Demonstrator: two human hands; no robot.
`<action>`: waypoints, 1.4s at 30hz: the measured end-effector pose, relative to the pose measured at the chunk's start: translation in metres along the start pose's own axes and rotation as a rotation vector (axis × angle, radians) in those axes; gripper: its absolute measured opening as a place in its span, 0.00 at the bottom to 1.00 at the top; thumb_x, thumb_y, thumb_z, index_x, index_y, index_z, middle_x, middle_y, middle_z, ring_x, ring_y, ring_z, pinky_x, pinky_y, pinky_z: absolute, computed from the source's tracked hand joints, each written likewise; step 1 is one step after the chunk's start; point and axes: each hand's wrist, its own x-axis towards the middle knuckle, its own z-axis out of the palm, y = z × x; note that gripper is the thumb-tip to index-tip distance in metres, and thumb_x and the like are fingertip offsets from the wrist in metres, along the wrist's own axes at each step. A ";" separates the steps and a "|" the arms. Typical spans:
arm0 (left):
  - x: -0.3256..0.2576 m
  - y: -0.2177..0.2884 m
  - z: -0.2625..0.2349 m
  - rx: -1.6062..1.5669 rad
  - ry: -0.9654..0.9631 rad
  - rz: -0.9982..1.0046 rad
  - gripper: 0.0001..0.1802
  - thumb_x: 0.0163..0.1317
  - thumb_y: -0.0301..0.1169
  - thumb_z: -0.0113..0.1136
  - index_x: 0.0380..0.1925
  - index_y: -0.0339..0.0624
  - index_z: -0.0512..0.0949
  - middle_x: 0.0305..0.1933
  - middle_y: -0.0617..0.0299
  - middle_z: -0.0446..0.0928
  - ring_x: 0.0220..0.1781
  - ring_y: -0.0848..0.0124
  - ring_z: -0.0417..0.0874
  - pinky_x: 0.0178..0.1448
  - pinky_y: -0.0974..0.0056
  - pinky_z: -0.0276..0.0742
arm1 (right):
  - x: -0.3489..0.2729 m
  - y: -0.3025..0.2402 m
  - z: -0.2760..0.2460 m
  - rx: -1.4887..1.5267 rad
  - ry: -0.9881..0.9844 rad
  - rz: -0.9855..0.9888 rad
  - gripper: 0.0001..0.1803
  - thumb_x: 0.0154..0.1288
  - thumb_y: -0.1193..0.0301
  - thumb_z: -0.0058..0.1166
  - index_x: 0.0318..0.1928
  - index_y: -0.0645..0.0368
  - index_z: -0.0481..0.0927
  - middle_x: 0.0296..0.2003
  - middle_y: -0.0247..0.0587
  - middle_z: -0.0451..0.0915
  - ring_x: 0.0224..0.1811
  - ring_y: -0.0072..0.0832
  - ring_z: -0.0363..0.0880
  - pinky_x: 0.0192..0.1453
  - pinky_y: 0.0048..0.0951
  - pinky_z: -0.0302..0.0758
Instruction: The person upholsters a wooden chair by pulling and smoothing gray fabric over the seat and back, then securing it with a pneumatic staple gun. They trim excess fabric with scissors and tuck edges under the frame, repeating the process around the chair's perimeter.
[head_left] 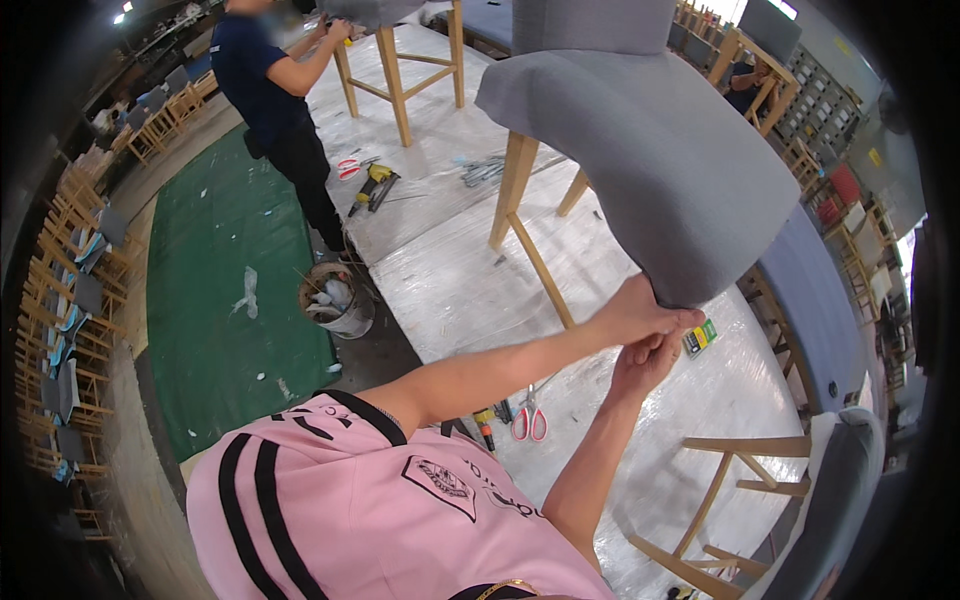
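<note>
A chair with a grey upholstered seat (690, 170) and pale wooden legs (513, 190) stands tilted on the worktable. My left hand (640, 312) reaches across to the seat's near lower corner, its fingers closed on the grey fabric edge there. Just below it, my right hand (643, 365) is curled with fingertips up close to the same corner. Whatever the right fingers hold is hidden or too small to make out. A small green and yellow box (700, 338) lies on the table beside my hands.
The plastic-covered worktable (430, 270) carries red-handled scissors (530, 422), a yellow-black tool (485, 428), a yellow staple gun (373, 185) and metal strips (485, 170). Another chair (750, 470) lies at right. A bucket (338, 300) stands by the table's left edge; a co-worker (265, 90) handles a chair beyond.
</note>
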 end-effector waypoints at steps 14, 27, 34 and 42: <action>0.022 0.008 -0.004 0.329 -0.128 0.060 0.48 0.48 0.46 0.76 0.64 0.29 0.67 0.64 0.42 0.70 0.67 0.54 0.72 0.69 0.58 0.69 | -0.110 0.107 -0.111 -0.540 -0.142 0.609 0.18 0.74 0.56 0.55 0.39 0.60 0.81 0.28 0.46 0.82 0.32 0.35 0.85 0.40 0.36 0.83; 0.023 0.008 -0.009 0.323 -0.171 0.084 0.32 0.55 0.38 0.73 0.56 0.30 0.74 0.56 0.53 0.77 0.59 0.65 0.76 0.64 0.62 0.72 | -0.249 0.228 -0.196 -1.945 -0.733 0.298 0.25 0.54 0.62 0.64 0.53 0.55 0.79 0.49 0.43 0.79 0.54 0.45 0.77 0.59 0.54 0.71; 0.019 0.004 -0.006 0.381 -0.095 0.042 0.31 0.59 0.38 0.73 0.58 0.31 0.75 0.55 0.55 0.78 0.58 0.65 0.77 0.63 0.62 0.73 | -0.270 0.255 -0.194 -2.042 -0.649 0.230 0.13 0.69 0.68 0.49 0.49 0.53 0.82 0.49 0.39 0.83 0.57 0.42 0.76 0.67 0.55 0.65; 0.025 -0.006 -0.007 0.357 -0.156 0.068 0.38 0.59 0.42 0.74 0.61 0.29 0.71 0.61 0.50 0.75 0.63 0.61 0.75 0.67 0.59 0.70 | -0.197 0.204 -0.180 -1.481 -0.611 0.812 0.34 0.51 0.50 0.66 0.53 0.61 0.83 0.52 0.55 0.82 0.59 0.52 0.76 0.64 0.52 0.72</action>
